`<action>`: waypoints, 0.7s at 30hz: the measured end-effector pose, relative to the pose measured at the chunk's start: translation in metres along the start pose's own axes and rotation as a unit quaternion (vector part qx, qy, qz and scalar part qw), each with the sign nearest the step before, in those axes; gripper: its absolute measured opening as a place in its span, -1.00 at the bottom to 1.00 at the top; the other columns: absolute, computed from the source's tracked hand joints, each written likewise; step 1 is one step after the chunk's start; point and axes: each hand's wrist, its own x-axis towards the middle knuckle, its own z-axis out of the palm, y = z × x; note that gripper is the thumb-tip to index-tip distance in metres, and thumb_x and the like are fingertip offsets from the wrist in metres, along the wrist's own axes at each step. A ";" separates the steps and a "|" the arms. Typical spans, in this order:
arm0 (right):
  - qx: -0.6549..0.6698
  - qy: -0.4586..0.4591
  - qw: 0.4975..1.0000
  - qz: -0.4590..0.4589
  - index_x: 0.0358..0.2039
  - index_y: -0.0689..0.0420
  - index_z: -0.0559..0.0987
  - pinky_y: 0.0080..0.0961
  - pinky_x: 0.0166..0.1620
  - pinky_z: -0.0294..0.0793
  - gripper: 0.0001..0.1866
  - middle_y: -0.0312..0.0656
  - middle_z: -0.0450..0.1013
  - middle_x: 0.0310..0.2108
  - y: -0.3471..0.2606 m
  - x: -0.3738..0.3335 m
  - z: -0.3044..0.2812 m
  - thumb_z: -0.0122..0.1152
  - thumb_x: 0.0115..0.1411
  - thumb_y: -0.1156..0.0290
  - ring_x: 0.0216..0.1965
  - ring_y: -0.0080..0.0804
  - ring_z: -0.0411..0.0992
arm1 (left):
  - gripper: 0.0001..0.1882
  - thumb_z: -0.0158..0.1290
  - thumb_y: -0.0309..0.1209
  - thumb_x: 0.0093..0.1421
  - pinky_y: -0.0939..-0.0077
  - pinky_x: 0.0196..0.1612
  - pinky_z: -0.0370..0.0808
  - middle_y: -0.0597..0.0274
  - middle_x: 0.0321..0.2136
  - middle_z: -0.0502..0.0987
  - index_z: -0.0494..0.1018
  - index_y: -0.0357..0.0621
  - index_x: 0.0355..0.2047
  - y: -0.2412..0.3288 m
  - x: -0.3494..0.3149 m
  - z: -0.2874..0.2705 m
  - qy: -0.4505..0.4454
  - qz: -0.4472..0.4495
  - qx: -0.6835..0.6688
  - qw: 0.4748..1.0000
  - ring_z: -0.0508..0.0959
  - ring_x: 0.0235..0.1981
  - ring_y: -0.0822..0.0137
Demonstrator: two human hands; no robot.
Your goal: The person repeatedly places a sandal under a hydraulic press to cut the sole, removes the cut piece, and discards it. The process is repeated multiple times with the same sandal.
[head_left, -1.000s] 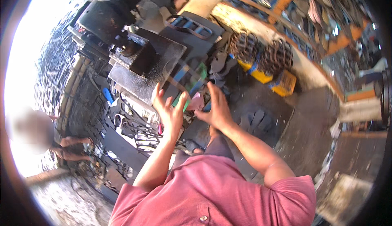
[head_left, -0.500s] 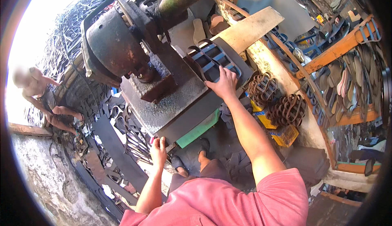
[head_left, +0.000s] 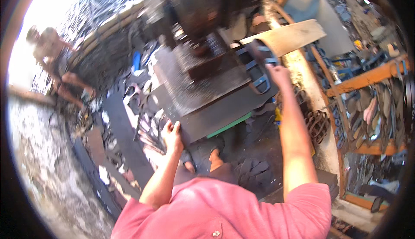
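Note:
My right hand (head_left: 279, 75), smeared by motion, is closed on a dark strap (head_left: 261, 54) held over a blue metal cutting die (head_left: 262, 81). The die has an open frame with crossbars and lies at the right of the press. Beside it, the press head (head_left: 196, 10) stands over a heavy metal block (head_left: 204, 65) on a dark, worn plate (head_left: 186, 94). My left hand (head_left: 173, 138) is at the plate's near left corner with curled fingers; what they hold, if anything, is hidden.
A pale board (head_left: 298, 33) juts out behind the die. Bundles of dark looped straps (head_left: 317, 125) hang at the right, near racks of sole-shaped pieces (head_left: 374, 109). Scraps (head_left: 138, 100) lie at left. Another person (head_left: 56, 57) sits at the far left.
My view has turned, so the press appears farther right. My right hand has come off the die's near edge and lifted a dark strap. My left hand stays by the plate's corner.

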 end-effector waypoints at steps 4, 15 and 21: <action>0.107 0.011 0.982 -0.157 0.02 0.25 0.56 -0.16 0.10 0.46 -0.55 0.04 0.50 0.00 -0.067 -0.156 -0.042 0.27 0.34 0.13 0.04 -0.01 0.50 | -0.37 0.27 -0.26 0.31 0.36 -0.01 0.53 0.14 0.04 0.49 0.33 -0.23 0.30 0.031 -0.002 -0.050 -0.075 -0.106 0.067 0.989 0.47 0.00 0.34; 0.124 -0.011 0.956 -0.266 -0.17 0.19 0.60 0.01 0.25 0.38 -0.61 0.36 0.41 0.16 -0.228 -0.378 0.149 0.49 0.12 0.21 0.19 0.27 0.36 | -0.67 0.17 -0.50 0.36 0.33 -0.02 0.66 0.10 -0.10 0.64 0.51 -0.40 0.09 0.048 0.072 -0.067 -0.219 -0.112 -0.104 0.964 0.68 -0.12 0.21; 0.022 -0.002 0.953 -0.301 0.09 0.14 0.49 0.03 0.28 0.34 -0.34 0.26 0.32 0.27 -0.209 -0.369 0.173 0.53 0.07 0.09 0.23 0.18 0.33 | -0.48 0.24 -0.42 0.33 0.34 0.01 0.68 0.05 -0.01 0.61 0.41 -0.42 0.22 0.047 0.067 -0.066 -0.190 -0.103 -0.128 0.968 0.67 -0.09 0.20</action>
